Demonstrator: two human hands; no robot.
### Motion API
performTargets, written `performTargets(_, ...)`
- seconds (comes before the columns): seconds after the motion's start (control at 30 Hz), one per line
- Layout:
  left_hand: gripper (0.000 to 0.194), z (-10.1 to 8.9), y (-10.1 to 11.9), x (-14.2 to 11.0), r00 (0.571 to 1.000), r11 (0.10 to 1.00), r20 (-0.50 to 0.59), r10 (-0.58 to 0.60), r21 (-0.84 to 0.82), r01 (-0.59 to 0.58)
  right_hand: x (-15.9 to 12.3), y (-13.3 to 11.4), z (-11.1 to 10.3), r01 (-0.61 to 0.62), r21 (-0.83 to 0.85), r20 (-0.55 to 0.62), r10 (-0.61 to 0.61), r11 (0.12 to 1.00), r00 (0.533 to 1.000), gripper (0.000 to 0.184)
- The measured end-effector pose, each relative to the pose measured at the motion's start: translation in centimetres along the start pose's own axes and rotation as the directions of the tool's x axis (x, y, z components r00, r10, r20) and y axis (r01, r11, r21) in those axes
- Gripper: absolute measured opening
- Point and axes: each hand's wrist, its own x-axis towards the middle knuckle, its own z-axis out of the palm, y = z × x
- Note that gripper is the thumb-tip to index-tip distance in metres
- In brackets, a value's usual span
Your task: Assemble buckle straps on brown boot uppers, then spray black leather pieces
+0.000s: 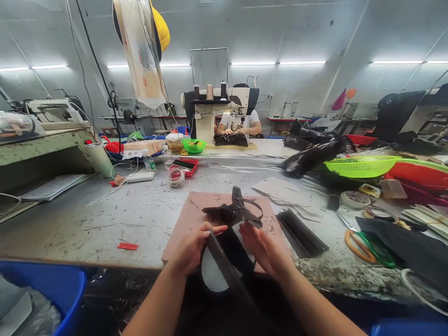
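Observation:
My left hand [192, 247] is closed on the left edge of a dark leather shoe-upper piece [229, 254] with a white lining showing. My right hand [264, 247] lies over the piece's right side, fingers stretched out and pressing on it. The piece sits at the near edge of a pinkish work board [196, 205]. More dark strap pieces [236, 210] lie on the board just beyond my hands.
A stack of thin black strips [301, 231] lies right of the board, with scissors [364, 245] and tape rolls further right. Green [360, 164] and red baskets stand at the right. Another person [240, 123] sits at a sewing machine across the table. A blue bin [52, 284] stands lower left.

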Motion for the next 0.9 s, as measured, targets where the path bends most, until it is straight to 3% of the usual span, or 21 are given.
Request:
performTargets(0.07, 0.011, 1.4, -0.4, -0.9, 1.0, 0.999, 0.018, 0.02, -0.041, -0.019, 3.3, -0.5, 2.6, 0.104, 0.232, -0.126, -0.077, 0.967, 0.989, 0.04)
performTargets(0.17, 0.017, 1.9, 0.5, -2.4, 1.0, 0.998, -0.004, 0.01, -0.055, -0.01, 4.8, -2.9, 4.0, -0.081, 0.29, -0.147, 0.128, 0.954, 0.981, 0.029)
performTargets(0.23, 0.021, 0.7, 1.6, -3.3, 0.99, 0.999, -0.138, 0.011, -0.034, -0.016, 3.4, -4.4, 3.5, -0.259, 0.208, -0.077, 0.28, 0.943, 0.957, 0.026)
performTargets(0.3, 0.023, -1.3, 2.4, -4.0, 0.945, 0.999, -0.325, 0.025, -0.018, -0.032, 0.9, -5.3, 2.6, -0.34, 0.069, -0.028, 0.343, 0.938, 0.939, 0.025)
performTargets(0.37, 0.021, -3.2, 2.4, -4.3, 0.884, 0.999, -0.468, 0.015, -0.03, -0.033, -1.8, -5.1, 2.1, -0.365, -0.087, -0.03, 0.364, 0.927, 0.931, 0.024)
performTargets(0.47, 0.016, -4.7, 0.9, -4.3, 0.828, 0.998, -0.559, -0.051, -0.055, 0.024, -4.9, -3.6, 2.1, -0.31, -0.228, -0.072, 0.302, 0.923, 0.951, 0.029)
performTargets(0.57, 0.016, -4.3, -1.2, -4.3, 0.817, 0.999, -0.574, -0.051, -0.019, 0.049, -6.6, -1.8, 2.5, -0.29, -0.344, -0.145, 0.254, 0.893, 0.956, 0.033)
performTargets(0.7, 0.017, -2.9, -3.0, -4.3, 0.871, 0.997, -0.49, -0.029, 0.052, 0.062, -7.4, -0.3, 2.6, -0.366, -0.4, -0.293, 0.261, 0.84, 0.92, 0.039)
performTargets(0.8, 0.024, -2.2, -3.7, -4.4, 0.91, 0.994, -0.414, 0.002, 0.096, 0.041, -7.7, 0.1, 2.6, -0.393, -0.395, -0.33, 0.271, 0.83, 0.904, 0.043)
performTargets(0.9, 0.027, -1.9, -3.9, -4.5, 0.92, 0.991, -0.392, 0.013, 0.13, 0.041, -7.8, 0.3, 2.7, -0.382, -0.398, -0.338, 0.254, 0.834, 0.906, 0.046)
